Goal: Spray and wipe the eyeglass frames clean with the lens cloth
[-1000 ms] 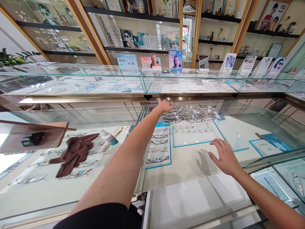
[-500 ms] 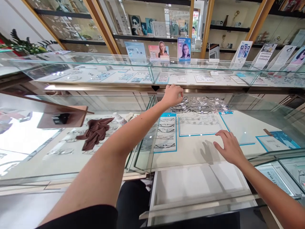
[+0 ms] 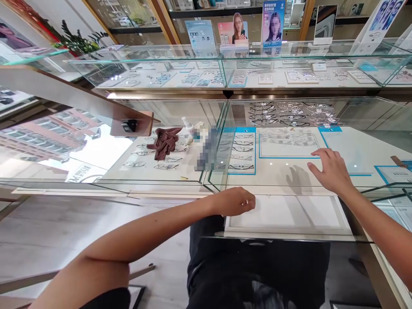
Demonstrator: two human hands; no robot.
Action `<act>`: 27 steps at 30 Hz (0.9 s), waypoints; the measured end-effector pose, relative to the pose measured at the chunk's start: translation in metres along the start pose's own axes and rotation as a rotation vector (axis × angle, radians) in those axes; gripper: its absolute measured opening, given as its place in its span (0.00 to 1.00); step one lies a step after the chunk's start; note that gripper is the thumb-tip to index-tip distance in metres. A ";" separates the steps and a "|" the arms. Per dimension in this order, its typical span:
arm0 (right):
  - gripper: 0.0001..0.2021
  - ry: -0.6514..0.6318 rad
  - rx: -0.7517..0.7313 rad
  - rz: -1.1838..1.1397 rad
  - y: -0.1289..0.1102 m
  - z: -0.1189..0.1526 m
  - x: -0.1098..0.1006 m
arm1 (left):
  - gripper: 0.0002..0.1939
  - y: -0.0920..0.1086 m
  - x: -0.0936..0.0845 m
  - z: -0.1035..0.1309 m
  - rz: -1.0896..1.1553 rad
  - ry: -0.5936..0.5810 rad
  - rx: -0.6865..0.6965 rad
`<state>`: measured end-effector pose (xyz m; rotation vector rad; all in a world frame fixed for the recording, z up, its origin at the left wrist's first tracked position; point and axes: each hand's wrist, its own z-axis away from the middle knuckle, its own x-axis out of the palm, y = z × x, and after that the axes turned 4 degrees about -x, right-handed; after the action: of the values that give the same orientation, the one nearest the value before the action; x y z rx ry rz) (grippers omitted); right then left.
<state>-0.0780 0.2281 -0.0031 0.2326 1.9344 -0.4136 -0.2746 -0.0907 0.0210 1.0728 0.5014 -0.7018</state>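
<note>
My left hand [image 3: 236, 201] is above the left side of a pulled-out white drawer [image 3: 289, 214]. Its fingers are curled together, and anything small inside them is hidden. My right hand [image 3: 331, 169] has its fingers apart over the glass counter and holds nothing; its shadow falls to its left. Beyond it lies a white panel with a blue border [image 3: 288, 145]. A tray of eyeglasses [image 3: 243, 150] lies farther left, and several rows of glasses [image 3: 292, 113] fill the back of the case.
On the left counter are a brown cloth [image 3: 165, 143], a white spray bottle [image 3: 187, 125] and a wooden-framed mirror [image 3: 131, 124]. A second glass showcase [image 3: 180, 77] with eyeglasses runs along the back, topped by poster stands [image 3: 273, 25]. A plant [image 3: 77, 40] stands at the far left.
My left hand has come back from the rear of the case to above the drawer, fingers still curled. My right hand stays spread over the counter. The view has tilted down and shifted left.
</note>
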 end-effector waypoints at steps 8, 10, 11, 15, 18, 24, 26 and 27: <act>0.19 -0.011 0.022 0.014 0.001 -0.005 -0.001 | 0.25 -0.047 0.018 -0.078 -0.456 0.369 -0.432; 0.20 -0.023 0.029 0.014 0.001 -0.006 -0.001 | 0.30 -0.057 0.014 -0.097 -0.478 0.423 -0.514; 0.20 -0.026 0.030 0.013 0.001 -0.006 -0.001 | 0.31 -0.063 0.011 -0.106 -0.484 0.442 -0.554; 0.19 -0.018 0.024 0.011 0.005 -0.005 0.001 | 0.36 -0.090 0.005 -0.134 -0.501 0.487 -0.644; 0.18 0.008 0.002 0.005 0.008 -0.004 0.003 | 0.38 -0.104 0.007 -0.149 -0.505 0.501 -0.666; 0.19 0.007 0.009 0.006 0.008 -0.003 0.003 | 0.38 -0.119 0.008 -0.163 -0.467 0.490 -0.721; 0.19 0.005 0.010 0.007 0.007 -0.003 0.003 | 0.37 -0.121 0.006 -0.165 -0.457 0.493 -0.724; 0.19 0.007 0.006 0.004 0.007 -0.003 0.003 | 0.36 -0.122 0.005 -0.165 -0.450 0.497 -0.726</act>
<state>-0.0793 0.2353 -0.0055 0.2423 1.9398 -0.4160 -0.3658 0.0226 -0.1241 0.4278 1.3394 -0.5588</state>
